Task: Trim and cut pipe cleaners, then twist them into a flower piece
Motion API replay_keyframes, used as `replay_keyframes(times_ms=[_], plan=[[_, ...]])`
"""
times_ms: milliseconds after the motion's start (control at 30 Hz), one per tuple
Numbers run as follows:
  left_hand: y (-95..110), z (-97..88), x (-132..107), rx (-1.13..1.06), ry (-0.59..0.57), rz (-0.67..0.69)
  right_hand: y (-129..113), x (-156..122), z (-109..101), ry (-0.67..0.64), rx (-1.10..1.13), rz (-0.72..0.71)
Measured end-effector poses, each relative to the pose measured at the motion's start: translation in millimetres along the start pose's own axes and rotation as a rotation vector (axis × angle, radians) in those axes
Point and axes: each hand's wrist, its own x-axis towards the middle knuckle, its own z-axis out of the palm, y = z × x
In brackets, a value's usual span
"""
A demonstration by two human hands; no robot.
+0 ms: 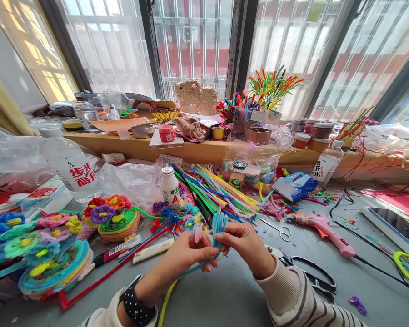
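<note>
Above the grey table, both of my hands are closed on a bundle of light blue pipe cleaners [219, 223], bent into upright loops. My left hand [194, 252] pinches the lower part, where a blue tail trails down to the left. A small pink piece stands up by its fingers, and I cannot make out how it is held. My right hand [240, 243] grips the loops from the right with thumb and fingers. Pipe-cleaner flowers [107, 213] sit on a round coiled base to the left. Behind the hands lies a pile of loose coloured pipe cleaners [221, 190].
A pink glue gun [327, 231] with a black cord, small scissors [281, 229] and large black-handled scissors [313, 272] lie to the right. Two water bottles [73, 168] [328, 164], a white bottle [169, 184] and a glass jar [237, 175] stand around the pile. A tablet [397, 227] lies far right.
</note>
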Motion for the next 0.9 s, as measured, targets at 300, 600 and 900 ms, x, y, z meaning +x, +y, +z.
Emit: replay_keyframes(times_ms=[300,600,900], plan=[[0,0.8,0,-0.022,-0.017,-0.033,-2,1,2,-0.034,0.107,-0.010],[6,-1.0,-1,0.154,0.242,0.119,-5,3,-3,0.240,0.259,0.074],[-3,-11.9,-4,0.758,0.551,0.482,-5,5,-10,0.305,0.243,0.102]])
